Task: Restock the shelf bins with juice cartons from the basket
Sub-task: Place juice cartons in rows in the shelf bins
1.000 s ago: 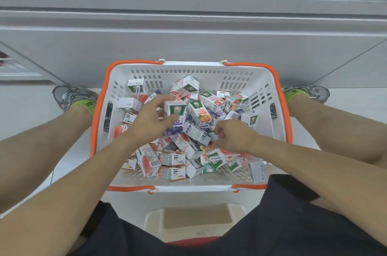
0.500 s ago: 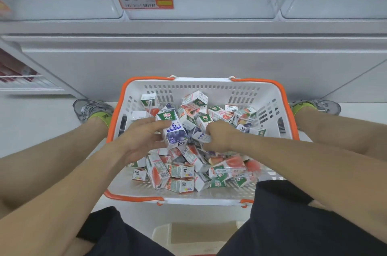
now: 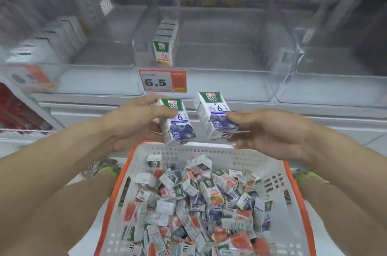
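Observation:
My left hand grips a blueberry juice carton above the far rim of the basket. A second blueberry carton is pinched by my right hand, just to the right of the first. Both cartons are upright and held below the clear shelf bins. The white basket with orange rim sits on the floor between my legs and holds several mixed juice cartons. The middle clear bin holds a row of orange juice cartons at its left side.
A price tag reading 6.5 hangs on the front of the middle bin. The left bin holds a row of pale cartons. The right bin is blurred. Red packages show on a lower shelf at far left.
Both hands rose out of the basket, each lifting a blueberry carton up toward the shelf. The camera tilted up, bringing the bins into view.

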Available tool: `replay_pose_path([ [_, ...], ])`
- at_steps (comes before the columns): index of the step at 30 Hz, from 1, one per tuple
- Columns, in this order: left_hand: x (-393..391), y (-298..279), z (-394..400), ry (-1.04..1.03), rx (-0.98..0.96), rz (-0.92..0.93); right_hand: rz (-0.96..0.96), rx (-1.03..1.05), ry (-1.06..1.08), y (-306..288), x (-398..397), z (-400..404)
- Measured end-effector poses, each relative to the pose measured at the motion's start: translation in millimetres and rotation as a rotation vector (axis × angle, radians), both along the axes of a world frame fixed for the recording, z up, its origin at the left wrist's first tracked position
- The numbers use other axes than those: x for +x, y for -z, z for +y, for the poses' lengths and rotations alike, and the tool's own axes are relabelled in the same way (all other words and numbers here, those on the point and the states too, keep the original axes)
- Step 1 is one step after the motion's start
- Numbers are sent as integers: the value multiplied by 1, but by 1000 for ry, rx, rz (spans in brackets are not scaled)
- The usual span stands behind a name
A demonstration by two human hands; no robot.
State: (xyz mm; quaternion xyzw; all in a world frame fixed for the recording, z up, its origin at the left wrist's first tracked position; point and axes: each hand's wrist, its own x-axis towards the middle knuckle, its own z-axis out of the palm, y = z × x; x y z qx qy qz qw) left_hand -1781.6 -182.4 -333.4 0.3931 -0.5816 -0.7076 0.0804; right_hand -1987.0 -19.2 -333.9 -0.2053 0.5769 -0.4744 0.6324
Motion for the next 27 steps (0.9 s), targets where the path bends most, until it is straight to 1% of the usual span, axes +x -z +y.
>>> replay_pose_path([
  [3,-15,-13,2,-26,50,102,27,-91,-2,-6,-5,-6],
  [5,-24,-16,7,-3,81,112,37,-127,-14,-10,-5,-8],
  [7,-33,-18,11,64,74,106,101,-155,-48,-15,-5,-9],
  [12,-49,-13,18,246,-26,13,335,-129,-138,-19,-13,-4],
  [15,-57,-7,19,274,-55,-28,355,-114,-182,-17,-18,1],
  [18,-65,-2,18,359,-68,-86,426,-37,-264,-13,-32,2],
  [19,-68,0,19,398,-72,-98,424,-28,-282,-9,-38,2],
  [21,-72,3,20,494,-81,-109,353,-54,-332,-2,-45,2],
  [23,-76,6,22,588,-86,-104,312,-102,-437,5,-47,2],
  [25,-78,8,24,672,-96,-114,346,-121,-520,7,-46,3],
  [27,-80,10,24,728,-72,-141,362,-109,-546,7,-44,5],
])
